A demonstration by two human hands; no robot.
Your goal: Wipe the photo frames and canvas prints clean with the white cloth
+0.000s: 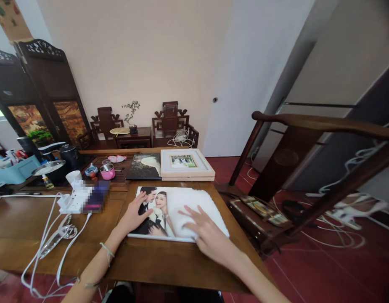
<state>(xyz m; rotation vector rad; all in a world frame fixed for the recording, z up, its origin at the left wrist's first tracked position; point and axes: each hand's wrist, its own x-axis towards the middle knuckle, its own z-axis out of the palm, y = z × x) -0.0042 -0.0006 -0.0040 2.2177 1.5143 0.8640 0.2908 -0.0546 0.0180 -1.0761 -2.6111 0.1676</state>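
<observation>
A flat photo panel [161, 210] lies on the wooden table before me, printed with a couple in formal clothes. A fluffy white cloth or pad [210, 208] covers its right part. My left hand [133, 215] rests on the panel's left edge, fingers spread. On the white pad lies my right hand [207, 231], its fingers apart and grasping nothing. How far the panel reaches beneath the pad is hidden.
Behind the panel are a white framed picture [207, 170] and a dark photo book or panel [136, 168]. A power strip [75, 200] with white cables, a pink cup [107, 171] and a pot [49, 170] stand left. A wooden chair [282, 155] stands right.
</observation>
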